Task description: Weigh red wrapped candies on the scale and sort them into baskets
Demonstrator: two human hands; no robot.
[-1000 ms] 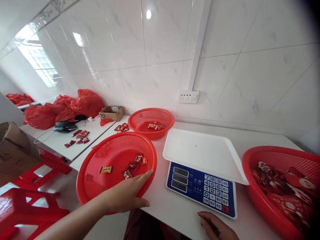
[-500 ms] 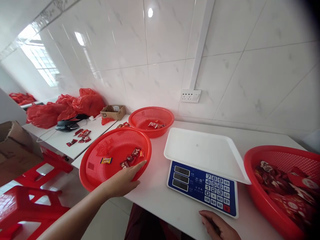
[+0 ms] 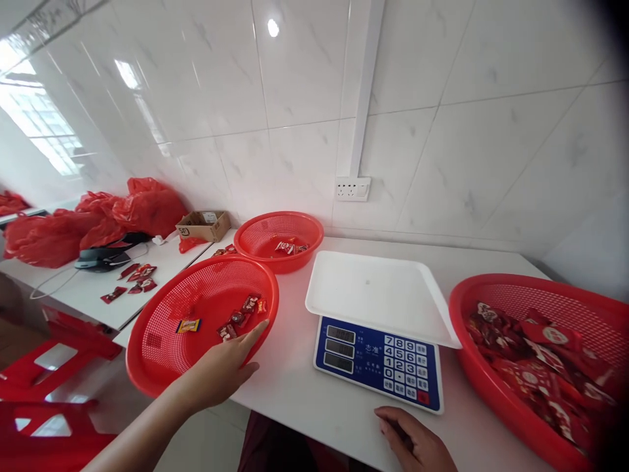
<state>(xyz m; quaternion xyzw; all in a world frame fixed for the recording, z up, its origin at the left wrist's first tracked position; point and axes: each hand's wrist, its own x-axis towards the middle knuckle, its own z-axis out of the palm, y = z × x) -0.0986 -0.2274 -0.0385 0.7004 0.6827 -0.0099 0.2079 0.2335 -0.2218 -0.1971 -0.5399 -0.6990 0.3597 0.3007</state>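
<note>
My left hand (image 3: 219,367) grips the near rim of a red mesh basket (image 3: 162,334), index finger stretched along the edge and thumb underneath. Inside it lie a few wrapped candies (image 3: 239,316) and one yellow candy (image 3: 189,325). The basket hangs partly over the white counter's (image 3: 314,406) left end. My right hand (image 3: 411,440) rests on the counter's front edge just below the blue keypad of a scale (image 3: 378,360) with a white weighing tray (image 3: 378,296); its fingers are curled.
A second red basket (image 3: 278,237) with a few candies stands behind. A large red basket (image 3: 535,354) full of red packets sits at right. A side table at left bears red bags (image 3: 98,219), a cardboard box (image 3: 203,225), loose candies. Red stools (image 3: 44,367) stand below.
The near basket has slid left and toward me under my left hand, and my view has shifted right. My right hand stays by the scale.
</note>
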